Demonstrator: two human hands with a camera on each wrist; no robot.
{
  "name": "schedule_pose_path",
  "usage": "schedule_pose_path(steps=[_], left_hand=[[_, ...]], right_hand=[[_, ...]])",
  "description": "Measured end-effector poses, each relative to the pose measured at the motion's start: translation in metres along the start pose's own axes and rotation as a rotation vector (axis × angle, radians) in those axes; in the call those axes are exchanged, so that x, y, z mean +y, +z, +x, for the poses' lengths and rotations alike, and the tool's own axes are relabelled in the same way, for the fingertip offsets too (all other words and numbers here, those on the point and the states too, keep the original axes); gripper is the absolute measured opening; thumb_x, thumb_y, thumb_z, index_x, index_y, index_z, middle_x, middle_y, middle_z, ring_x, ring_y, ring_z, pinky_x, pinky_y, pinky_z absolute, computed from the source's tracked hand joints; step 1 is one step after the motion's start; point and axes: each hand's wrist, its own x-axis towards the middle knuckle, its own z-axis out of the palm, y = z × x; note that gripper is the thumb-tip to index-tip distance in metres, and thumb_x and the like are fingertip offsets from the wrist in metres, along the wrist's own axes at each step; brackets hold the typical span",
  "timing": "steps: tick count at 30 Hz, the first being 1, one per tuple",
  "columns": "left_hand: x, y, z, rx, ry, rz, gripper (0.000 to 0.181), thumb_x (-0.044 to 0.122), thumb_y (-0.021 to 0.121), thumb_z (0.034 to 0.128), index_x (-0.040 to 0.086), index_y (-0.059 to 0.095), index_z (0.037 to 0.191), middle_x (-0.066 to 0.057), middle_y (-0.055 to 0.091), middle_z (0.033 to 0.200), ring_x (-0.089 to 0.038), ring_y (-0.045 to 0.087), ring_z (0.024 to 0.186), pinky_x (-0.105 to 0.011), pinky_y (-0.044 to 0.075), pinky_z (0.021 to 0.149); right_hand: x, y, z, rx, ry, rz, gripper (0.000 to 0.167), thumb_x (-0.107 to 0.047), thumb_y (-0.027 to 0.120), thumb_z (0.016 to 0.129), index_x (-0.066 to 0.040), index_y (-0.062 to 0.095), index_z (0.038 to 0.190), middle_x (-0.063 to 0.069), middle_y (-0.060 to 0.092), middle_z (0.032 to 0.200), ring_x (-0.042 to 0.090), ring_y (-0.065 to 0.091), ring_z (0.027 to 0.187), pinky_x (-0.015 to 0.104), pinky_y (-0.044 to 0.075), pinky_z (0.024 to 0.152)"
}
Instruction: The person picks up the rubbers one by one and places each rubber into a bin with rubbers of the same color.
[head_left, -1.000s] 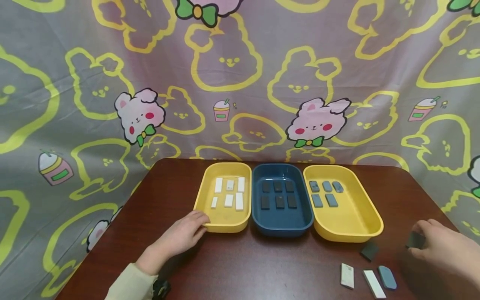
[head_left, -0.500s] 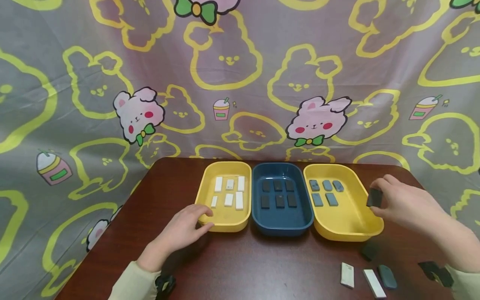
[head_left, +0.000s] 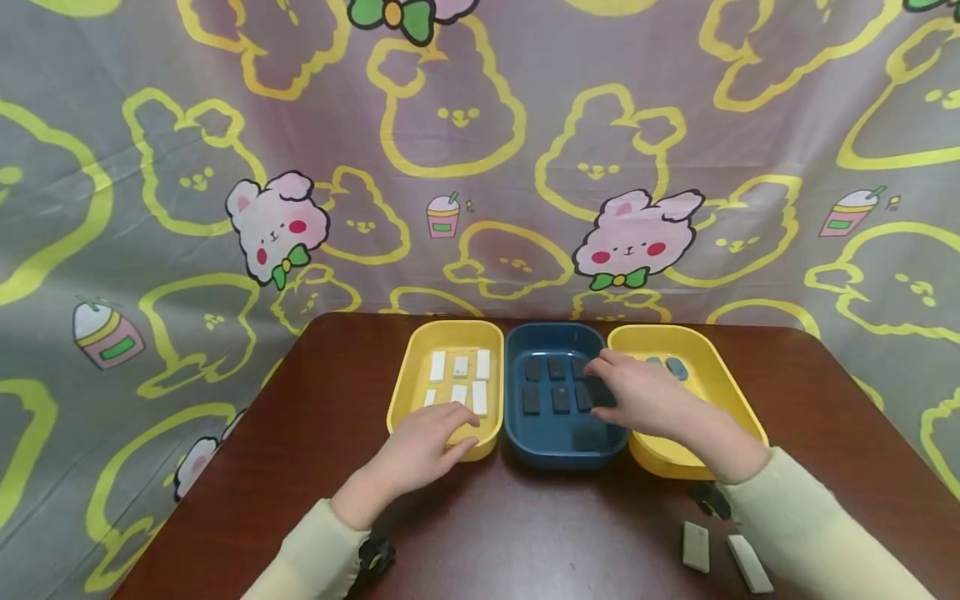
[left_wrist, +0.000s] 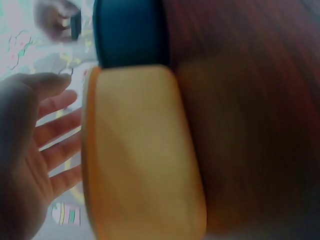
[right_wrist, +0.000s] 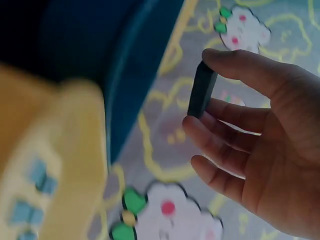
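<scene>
My right hand [head_left: 645, 396] pinches a black eraser [right_wrist: 201, 90] between thumb and fingertips, above the right side of the blue tray [head_left: 566, 458]. Below it, several black erasers [head_left: 560, 400] lie in two rows in that tray. My left hand [head_left: 423, 446] hovers, fingers spread and holding nothing, over the front of the left yellow tray [head_left: 392, 408]. Several white erasers [head_left: 438, 367] are laid out in there, the front ones partly covered by the hand. The right yellow tray [head_left: 738, 400] bears blue erasers [head_left: 677, 368], mostly hidden behind my right hand.
On the brown table [head_left: 517, 533], a greyish-white eraser [head_left: 695, 547] and a long white eraser [head_left: 748, 563] lie at the front right beside my right sleeve [head_left: 817, 525]. The three trays stand side by side, and a patterned curtain [head_left: 480, 192] hangs behind the table.
My right hand has carried the black eraser from the table's right side leftward over the blue tray. My left hand has moved rightward. The right sleeve now covers a loose blue eraser.
</scene>
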Motion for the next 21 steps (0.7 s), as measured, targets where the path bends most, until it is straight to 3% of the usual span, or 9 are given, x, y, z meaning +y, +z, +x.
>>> schedule_pose_path(steps=[4,8,15,21], left_hand=[[0.007,0.011,0.011,0.067,0.067,0.029,0.025,0.024,0.074,0.0866,0.015,0.065,0.108,0.003,0.063,0.102,-0.015,0.063,0.088,-0.034,0.051,0.076],[0.01,0.02,0.017,0.105,0.086,0.02,0.029,0.025,0.075,0.0857,0.013,0.067,0.111,0.002,0.062,0.105,-0.014,0.062,0.086,-0.032,0.052,0.074],[0.018,0.028,0.022,0.059,0.04,-0.057,0.03,0.029,0.073,0.0884,0.013,0.068,0.113,0.0,0.06,0.111,-0.014,0.062,0.089,-0.031,0.052,0.074],[0.021,0.031,0.025,0.021,0.0,-0.108,0.023,0.026,0.072,0.0893,0.01,0.07,0.107,-0.003,0.061,0.112,-0.016,0.062,0.094,-0.032,0.052,0.082]], right_hand=[[-0.017,0.02,0.018,-0.031,-0.06,0.01,0.049,-0.027,0.086,0.074,-0.006,0.064,0.113,0.002,0.056,0.093,0.014,0.055,0.074,0.03,0.053,0.068],[-0.028,0.041,0.031,-0.067,-0.074,-0.013,0.048,-0.03,0.085,0.075,-0.009,0.065,0.114,0.0,0.055,0.093,0.013,0.053,0.074,0.028,0.052,0.067],[-0.035,0.071,0.045,-0.143,-0.123,-0.081,0.043,-0.031,0.084,0.076,-0.01,0.066,0.109,0.001,0.059,0.091,0.014,0.056,0.074,0.032,0.051,0.066],[-0.038,0.081,0.054,-0.195,-0.125,-0.088,0.036,-0.027,0.082,0.078,-0.009,0.068,0.106,0.0,0.06,0.087,0.014,0.055,0.07,0.032,0.05,0.064]])
